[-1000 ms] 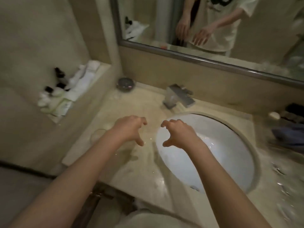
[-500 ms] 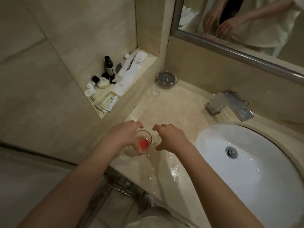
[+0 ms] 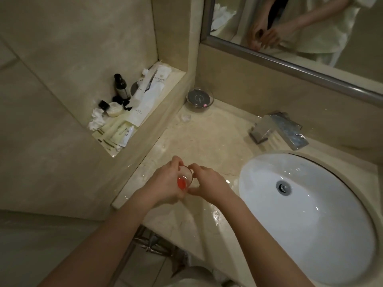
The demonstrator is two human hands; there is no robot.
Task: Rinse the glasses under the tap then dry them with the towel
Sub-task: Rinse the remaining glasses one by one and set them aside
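Observation:
A small clear glass with red liquid at its bottom sits between my two hands over the wet marble counter, near its left front corner. My left hand curls round its left side. My right hand pinches its rim and right side with thumb and fingers. The chrome tap stands to the right at the back, with no water running from it. Below it lies the white oval sink. No towel shows in the head view.
A glass dish with a dark disc stands in the back corner of the counter. A recessed ledge on the left holds bottles, tubes and packets. The mirror above reflects my hands.
The view swung left, from the sink to the counter corner. My left hand closed round the glass, and my right hand moved in and took hold of its other side.

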